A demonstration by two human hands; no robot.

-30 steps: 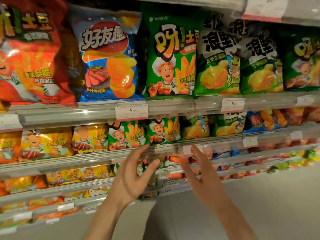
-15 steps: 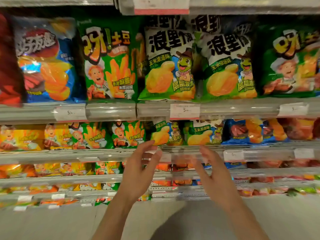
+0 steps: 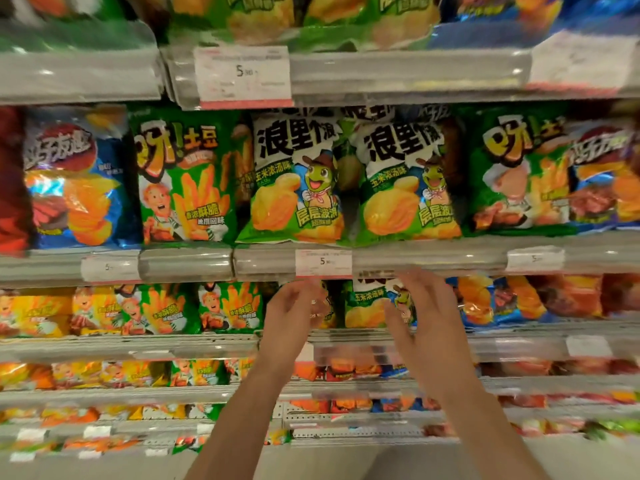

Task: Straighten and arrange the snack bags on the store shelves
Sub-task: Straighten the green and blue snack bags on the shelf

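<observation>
A person's 2 bare hands reach toward store shelves packed with snack bags, seen from a head-worn camera. The left hand (image 3: 294, 315) is raised with its fingers curled loosely inward, fingertips near a small green bag (image 3: 372, 303) on the lower shelf (image 3: 519, 344); whether they touch anything cannot be told because of blur. The right hand (image 3: 427, 318) is just beside it, fingers spread and slightly bent, lying over the right part of that same green bag, thumb pointing down-left. Neither hand clearly grips a bag. Directly above the hands runs a clear shelf rail with a price tag (image 3: 323, 263) reading 5. On the shelf above that rail stand larger bags in a row: a blue bag (image 3: 74, 178) at far left, a green fries bag (image 3: 183, 178), then 2 green bags with a cartoon frog, the frog bag (image 3: 294, 178) left of the second frog bag (image 3: 403, 181), their edges touching, both leaning slightly. Another green fries bag stands to the right, partly covered by a blue one. On the hands' shelf, yellow and green small bags sit to the left, blue and orange ones to the right. Lower shelves are blurred.
</observation>
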